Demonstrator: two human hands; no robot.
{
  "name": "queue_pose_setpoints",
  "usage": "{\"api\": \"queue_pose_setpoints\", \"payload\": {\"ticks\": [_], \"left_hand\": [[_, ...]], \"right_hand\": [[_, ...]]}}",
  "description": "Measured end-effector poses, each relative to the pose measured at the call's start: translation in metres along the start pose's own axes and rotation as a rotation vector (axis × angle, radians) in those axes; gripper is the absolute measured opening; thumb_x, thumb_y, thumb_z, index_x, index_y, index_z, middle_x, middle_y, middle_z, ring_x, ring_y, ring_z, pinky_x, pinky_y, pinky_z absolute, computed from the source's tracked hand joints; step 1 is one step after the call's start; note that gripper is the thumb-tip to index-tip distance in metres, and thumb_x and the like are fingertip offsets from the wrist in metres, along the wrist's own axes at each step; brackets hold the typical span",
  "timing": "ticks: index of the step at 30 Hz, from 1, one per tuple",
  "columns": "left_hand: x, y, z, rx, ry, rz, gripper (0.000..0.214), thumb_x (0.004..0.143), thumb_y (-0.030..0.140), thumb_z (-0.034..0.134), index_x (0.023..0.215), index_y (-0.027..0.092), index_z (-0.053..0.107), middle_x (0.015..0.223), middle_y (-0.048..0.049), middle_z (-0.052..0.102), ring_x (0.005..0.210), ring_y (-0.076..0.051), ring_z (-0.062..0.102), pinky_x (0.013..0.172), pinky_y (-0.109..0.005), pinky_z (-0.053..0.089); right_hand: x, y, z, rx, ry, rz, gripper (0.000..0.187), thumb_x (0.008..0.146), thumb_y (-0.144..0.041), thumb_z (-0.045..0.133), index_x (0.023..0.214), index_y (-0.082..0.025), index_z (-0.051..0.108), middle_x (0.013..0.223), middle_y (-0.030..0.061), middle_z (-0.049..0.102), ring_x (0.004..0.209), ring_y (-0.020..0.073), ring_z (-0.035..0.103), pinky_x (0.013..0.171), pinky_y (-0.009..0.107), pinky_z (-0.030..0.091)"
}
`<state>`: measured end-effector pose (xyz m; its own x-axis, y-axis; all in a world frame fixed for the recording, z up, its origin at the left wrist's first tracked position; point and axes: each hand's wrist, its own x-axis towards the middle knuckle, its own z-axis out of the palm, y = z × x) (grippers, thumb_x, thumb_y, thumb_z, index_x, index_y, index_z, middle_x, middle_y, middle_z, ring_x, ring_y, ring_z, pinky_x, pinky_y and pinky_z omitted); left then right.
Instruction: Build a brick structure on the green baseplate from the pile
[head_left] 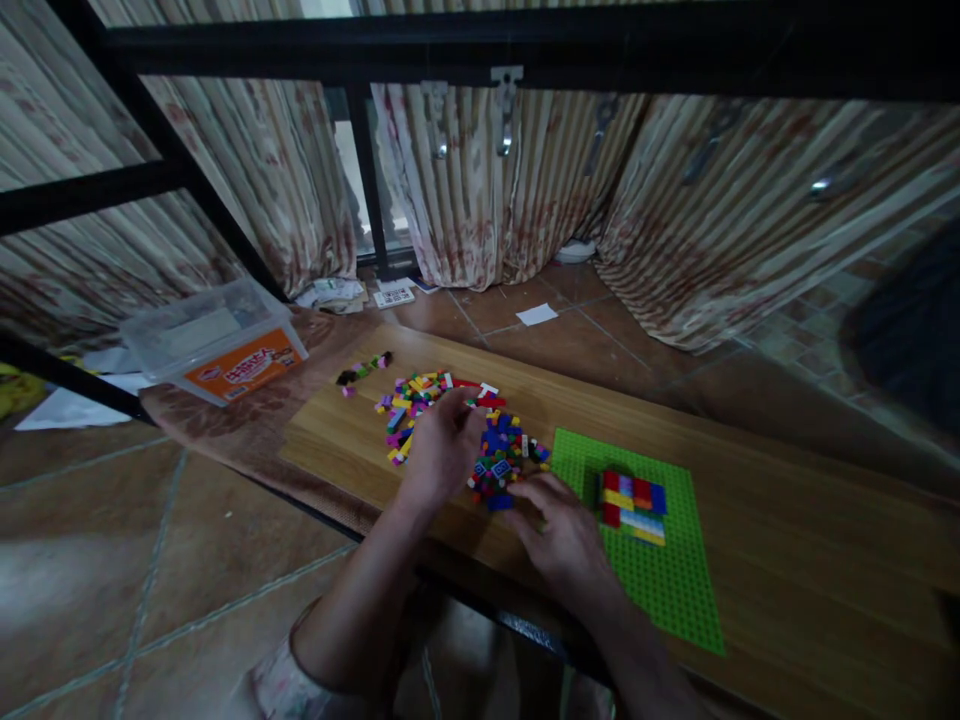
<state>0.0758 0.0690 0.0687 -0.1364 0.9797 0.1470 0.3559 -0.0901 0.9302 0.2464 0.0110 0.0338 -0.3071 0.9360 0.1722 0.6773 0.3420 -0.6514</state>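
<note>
Left hand [442,450] is over the middle of a spread pile of loose multicoloured plastic building bricks [409,412], fingers bunched downward at the bricks. Cannot tell whether it pinches one. Right hand [559,530] lies lower right of it, fingers curved at the near edge of the pile, beside a dense blue, red and green cluster; cannot tell whether it holds a brick. The two hands are apart but near each other.

The pile lies on a wood-grain board [337,445], centre of the frame. A short row of bricks [364,372] lies just upper left of it. To the right lies a green studded baseplate [660,590], its corner just beside the pile. On it stands a block of assembled bricks [632,507] in red, yellow, blue and white.

Upper left, a clear plastic storage box [217,340] with an orange label rests on a patterned cloth [225,405]. Beyond the board are a brown tile floor [555,345], a white paper slip [537,314] and striped curtains [465,180]. A patterned sleeve [285,682] shows at lower left.
</note>
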Motion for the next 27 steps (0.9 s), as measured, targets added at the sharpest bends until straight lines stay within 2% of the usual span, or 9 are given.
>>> {"api": "queue_pose_setpoints", "payload": {"ticks": [4, 9, 13, 23, 27], "left_hand": [[-0.008, 0.004, -0.002, 0.027, -0.019, 0.012, 0.029, 0.086, 0.030, 0.053, 0.110, 0.017, 0.064, 0.074, -0.0022, 0.067, 0.063, -0.014, 0.059, 0.058, -0.022, 0.044], [-0.016, 0.015, -0.003, 0.176, -0.139, 0.027, 0.030, 0.088, 0.026, 0.050, 0.113, 0.018, 0.064, 0.082, -0.0032, 0.071, 0.070, -0.015, 0.063, 0.066, -0.025, 0.048], [-0.019, 0.018, -0.001, 0.216, -0.187, 0.052, 0.028, 0.088, 0.025, 0.050, 0.111, 0.018, 0.064, 0.094, -0.0049, 0.072, 0.080, -0.017, 0.066, 0.073, -0.027, 0.050], [-0.028, 0.025, 0.017, 0.305, -0.287, 0.045, 0.028, 0.087, 0.022, 0.050, 0.111, 0.018, 0.064, 0.090, -0.0035, 0.073, 0.075, -0.017, 0.067, 0.074, -0.029, 0.051], [-0.031, 0.023, 0.026, 0.270, -0.335, 0.076, 0.029, 0.088, 0.021, 0.049, 0.113, 0.018, 0.063, 0.103, -0.0049, 0.072, 0.087, -0.017, 0.067, 0.080, -0.029, 0.051]], "right_hand": [[0.004, 0.003, 0.015, -0.096, -0.033, 0.017, 0.019, 0.081, -0.021, 0.060, 0.099, -0.021, 0.066, 0.100, 0.0059, 0.062, 0.095, 0.0217, 0.060, 0.084, 0.035, 0.049], [0.006, 0.003, 0.018, -0.127, -0.065, 0.025, 0.011, 0.081, -0.019, 0.058, 0.090, -0.022, 0.064, 0.097, 0.0052, 0.061, 0.093, 0.0213, 0.059, 0.081, 0.034, 0.048], [0.005, -0.002, 0.013, -0.061, -0.043, 0.039, 0.010, 0.083, -0.020, 0.057, 0.091, -0.022, 0.063, 0.095, 0.0050, 0.063, 0.091, 0.0211, 0.060, 0.080, 0.034, 0.048], [-0.001, 0.001, -0.010, 0.009, 0.053, 0.039, 0.011, 0.085, -0.020, 0.055, 0.093, -0.022, 0.061, 0.091, 0.0037, 0.064, 0.086, 0.0200, 0.061, 0.075, 0.031, 0.048], [-0.003, 0.003, -0.016, 0.018, 0.100, 0.066, 0.016, 0.085, -0.017, 0.054, 0.097, -0.022, 0.062, 0.095, 0.0039, 0.065, 0.089, 0.0198, 0.061, 0.079, 0.032, 0.048]]}}
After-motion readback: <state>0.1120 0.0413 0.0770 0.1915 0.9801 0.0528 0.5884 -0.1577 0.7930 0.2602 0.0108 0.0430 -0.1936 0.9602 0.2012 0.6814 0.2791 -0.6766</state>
